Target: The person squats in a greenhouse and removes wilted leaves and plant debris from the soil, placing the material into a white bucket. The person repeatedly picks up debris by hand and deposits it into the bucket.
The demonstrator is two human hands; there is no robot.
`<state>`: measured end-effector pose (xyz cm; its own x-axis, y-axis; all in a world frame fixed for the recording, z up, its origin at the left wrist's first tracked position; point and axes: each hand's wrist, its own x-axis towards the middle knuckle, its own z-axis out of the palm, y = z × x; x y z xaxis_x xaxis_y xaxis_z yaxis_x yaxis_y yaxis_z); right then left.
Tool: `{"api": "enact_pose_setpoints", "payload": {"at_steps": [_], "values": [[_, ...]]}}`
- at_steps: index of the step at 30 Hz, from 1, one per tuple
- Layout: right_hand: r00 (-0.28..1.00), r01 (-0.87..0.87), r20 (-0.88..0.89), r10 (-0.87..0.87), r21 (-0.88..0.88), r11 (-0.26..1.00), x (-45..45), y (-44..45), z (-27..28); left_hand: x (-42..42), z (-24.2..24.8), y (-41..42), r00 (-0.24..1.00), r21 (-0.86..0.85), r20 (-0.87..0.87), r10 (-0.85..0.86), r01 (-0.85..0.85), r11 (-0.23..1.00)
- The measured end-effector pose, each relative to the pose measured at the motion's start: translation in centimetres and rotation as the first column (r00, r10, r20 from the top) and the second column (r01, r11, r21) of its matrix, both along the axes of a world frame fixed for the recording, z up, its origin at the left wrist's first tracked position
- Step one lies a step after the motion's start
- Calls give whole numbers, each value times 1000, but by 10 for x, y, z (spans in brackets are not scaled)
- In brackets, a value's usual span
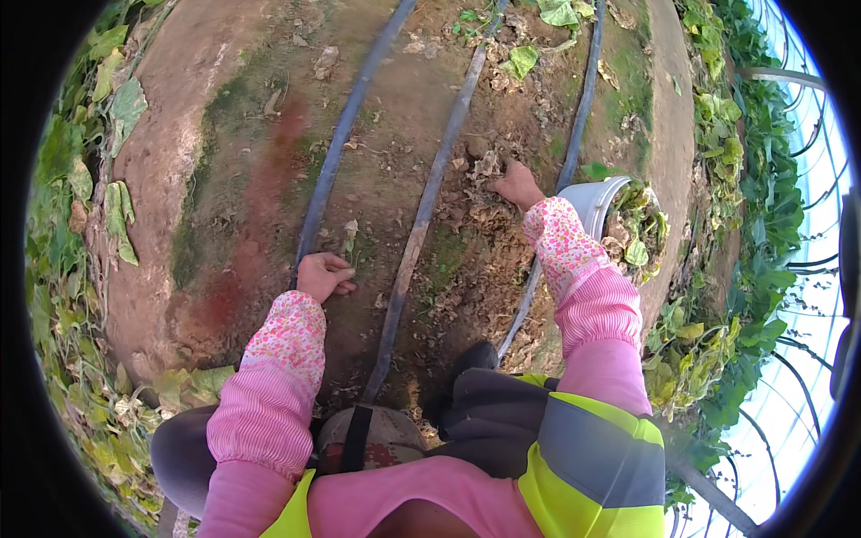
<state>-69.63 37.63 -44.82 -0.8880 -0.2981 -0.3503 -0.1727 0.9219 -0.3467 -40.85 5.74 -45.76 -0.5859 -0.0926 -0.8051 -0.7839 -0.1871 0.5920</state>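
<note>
My left hand [325, 276] is low over the soil beside the left drip hose [336, 144], thumb and fingertips together next to a small green weed [352, 250]; whether the weed is pinched between them cannot be made out. Further forward and to the right, my right hand [518, 185] reaches to a clump of dry, brown leaves [485, 168], its fingertips partly hidden among them. Just right of that forearm, a tilted whitish plastic bucket [592, 202] holds withered and yellow-green leaves [635, 232].
A middle hose [430, 195] and a right hose [582, 107] run along the soil bed. Leafy vines [67, 195] border the left, with more green plants [760, 269] on the right before a hooped plastic greenhouse wall [800, 323]. My dark shoe [471, 360] rests near the right hose.
</note>
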Motion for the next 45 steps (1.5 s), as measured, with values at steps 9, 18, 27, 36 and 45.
{"api": "enact_pose_setpoints", "payload": {"at_steps": [9,18,27,36,45], "values": [[892,-370,-386,235,-327,870,-19,-123,46,2,-2,1,1000,-10,-10,4,-4,1000],[835,-491,-373,405,-171,854,-43,-327,17,0,2,-1,1000,-20,-19,-13,13,1000],[766,-636,-354,536,-297,712,26,-164,50,4,-13,-3,997,-1,-60,-44,44,999],[941,261,304,-150,-367,893,242,33,80,12,3,26,900,-813,-146,-411,128,568],[514,823,840,-171,-427,375,293,16,75,-49,51,75,731,-773,-152,-665,332,541]]}}
